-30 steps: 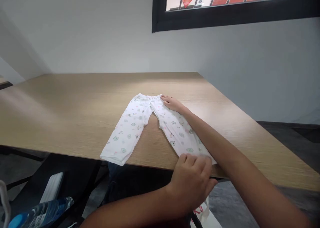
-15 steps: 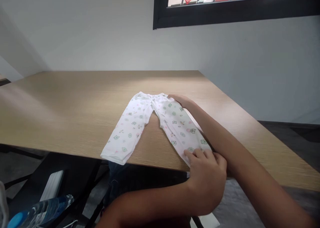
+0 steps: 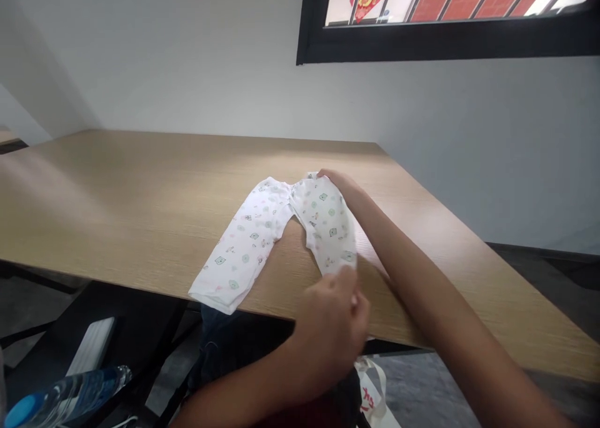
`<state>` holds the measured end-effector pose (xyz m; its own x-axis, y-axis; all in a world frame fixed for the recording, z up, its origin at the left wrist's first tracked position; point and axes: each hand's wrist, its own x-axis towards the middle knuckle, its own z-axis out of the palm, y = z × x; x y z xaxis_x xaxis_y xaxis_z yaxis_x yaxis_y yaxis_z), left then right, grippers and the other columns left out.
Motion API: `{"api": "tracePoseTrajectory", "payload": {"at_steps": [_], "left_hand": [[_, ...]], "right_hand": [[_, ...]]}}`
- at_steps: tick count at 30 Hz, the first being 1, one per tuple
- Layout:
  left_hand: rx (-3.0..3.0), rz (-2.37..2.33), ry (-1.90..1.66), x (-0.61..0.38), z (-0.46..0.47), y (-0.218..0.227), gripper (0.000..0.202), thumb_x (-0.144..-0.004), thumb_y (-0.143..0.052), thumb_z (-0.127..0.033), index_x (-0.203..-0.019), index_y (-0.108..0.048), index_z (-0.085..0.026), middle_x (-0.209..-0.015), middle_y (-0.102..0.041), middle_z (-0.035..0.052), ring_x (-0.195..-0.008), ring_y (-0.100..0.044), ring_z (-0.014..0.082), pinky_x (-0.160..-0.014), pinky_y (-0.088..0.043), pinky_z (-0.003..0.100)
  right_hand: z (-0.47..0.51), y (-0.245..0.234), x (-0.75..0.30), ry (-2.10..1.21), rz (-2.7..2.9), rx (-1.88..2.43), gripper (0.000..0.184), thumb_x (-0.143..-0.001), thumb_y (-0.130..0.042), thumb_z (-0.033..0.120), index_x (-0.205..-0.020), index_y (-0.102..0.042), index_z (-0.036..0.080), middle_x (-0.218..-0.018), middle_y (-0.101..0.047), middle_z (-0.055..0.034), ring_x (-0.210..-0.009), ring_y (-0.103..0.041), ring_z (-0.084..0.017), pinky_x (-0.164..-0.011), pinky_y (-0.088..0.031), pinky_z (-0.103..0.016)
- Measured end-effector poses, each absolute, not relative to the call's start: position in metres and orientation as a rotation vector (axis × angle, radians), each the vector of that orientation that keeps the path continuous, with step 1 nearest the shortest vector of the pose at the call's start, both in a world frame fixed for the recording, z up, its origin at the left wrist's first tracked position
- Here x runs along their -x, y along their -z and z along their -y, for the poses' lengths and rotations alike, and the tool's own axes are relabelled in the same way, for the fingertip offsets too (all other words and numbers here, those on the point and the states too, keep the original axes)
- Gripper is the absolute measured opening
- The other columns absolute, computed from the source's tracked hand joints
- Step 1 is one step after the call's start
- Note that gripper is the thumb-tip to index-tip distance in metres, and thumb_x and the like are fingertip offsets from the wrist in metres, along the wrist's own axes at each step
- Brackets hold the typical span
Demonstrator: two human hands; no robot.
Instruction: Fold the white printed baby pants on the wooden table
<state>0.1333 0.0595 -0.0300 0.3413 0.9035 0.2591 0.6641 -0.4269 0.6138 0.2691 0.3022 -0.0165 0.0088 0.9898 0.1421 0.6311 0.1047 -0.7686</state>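
Note:
White baby pants [image 3: 255,234] with small green and pink prints lie on the wooden table, waistband toward the wall. One leg is spread flat, its cuff at the table's near edge. My left hand [image 3: 330,318], smeared a little by motion, is closed around the lower end of the other leg, which bunches up toward it and hides the cuff. At the waistband's right corner, my right hand [image 3: 335,179] pinches the fabric, which is lifted slightly there.
The wooden table [image 3: 140,209] reaches back to a pale wall with a black-framed window [image 3: 417,44]. Below its near edge are a water bottle [image 3: 70,397], a white flat object [image 3: 91,347] on a black chair, and a white bag [image 3: 375,393].
My left hand has moved left, drawing the lower part of the right-side leg inward. The waistband corner under my right hand has risen slightly. The view has shifted a little.

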Motion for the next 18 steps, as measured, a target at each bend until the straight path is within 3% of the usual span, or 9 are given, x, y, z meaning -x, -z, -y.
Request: {"api": "tracePoseTrajectory", "payload": {"at_steps": [4,8,10,12,15,18], "left_hand": [[-1.871,-1.86,-1.03,-0.056,-0.05,0.011,0.01,-0.081,-0.04,-0.027,-0.073,-0.038,-0.022,-0.056,-0.048,-0.0043,-0.047,-0.049,0.0119,-0.045,-0.032,0.021],[-1.658,-2.291,-0.853,0.007,-0.047,0.011,0.009,-0.083,-0.042,-0.029,-0.091,-0.044,-0.023,-0.055,-0.051,-0.0047,-0.049,-0.052,0.0148,-0.049,-0.035,0.022],[-1.745,-2.341,-0.684,0.025,-0.05,0.021,0.023,-0.085,-0.04,-0.025,-0.106,-0.047,-0.024,-0.068,-0.055,0.0001,-0.058,-0.056,0.017,-0.054,-0.039,0.025],[-1.928,-2.353,-0.554,0.032,-0.055,0.031,0.03,-0.085,-0.039,-0.021,-0.112,-0.052,-0.027,-0.093,-0.053,0.0082,-0.074,-0.057,0.0195,-0.062,-0.042,0.029],[-2.15,-2.414,-0.42,0.026,-0.059,0.04,0.027,-0.082,-0.047,-0.02,-0.1,-0.064,-0.031,-0.117,-0.039,0.0129,-0.095,-0.05,0.0283,-0.074,-0.043,0.04],[-2.274,-2.394,-0.39,0.005,-0.055,0.041,0.024,-0.077,-0.056,-0.019,-0.092,-0.067,-0.034,-0.121,-0.037,0.0113,-0.101,-0.045,0.0332,-0.079,-0.039,0.05]], "right_hand": [[-0.32,-0.003,-0.211,-0.723,1.599,1.569,0.016,-0.076,-0.042,0.02,-0.061,-0.037,0.02,-0.06,-0.047,-0.0016,-0.055,-0.05,-0.014,-0.047,-0.04,-0.022],[-0.336,0.006,-0.145,-0.681,1.652,1.594,0.02,-0.074,-0.05,0.022,-0.057,-0.04,0.019,-0.057,-0.046,-0.0009,-0.055,-0.049,-0.014,-0.047,-0.036,-0.023],[-0.336,0.023,-0.122,-0.63,1.716,1.628,0.02,-0.076,-0.049,0.023,-0.057,-0.043,0.019,-0.058,-0.048,-0.0027,-0.057,-0.051,-0.018,-0.052,-0.038,-0.026],[-0.332,0.041,-0.108,-0.536,1.789,1.661,0.019,-0.079,-0.045,0.021,-0.06,-0.047,0.018,-0.063,-0.053,-0.0066,-0.065,-0.054,-0.023,-0.061,-0.041,-0.032],[-0.325,0.062,-0.107,-0.335,1.903,1.654,0.012,-0.079,-0.043,0.014,-0.075,-0.054,0.016,-0.087,-0.058,-0.0137,-0.09,-0.051,-0.03,-0.08,-0.035,-0.041],[-0.321,0.069,-0.123,-0.214,2.017,1.599,0.014,-0.08,-0.042,0.011,-0.086,-0.055,0.014,-0.1,-0.056,-0.0153,-0.099,-0.046,-0.031,-0.084,-0.032,-0.042]]}}
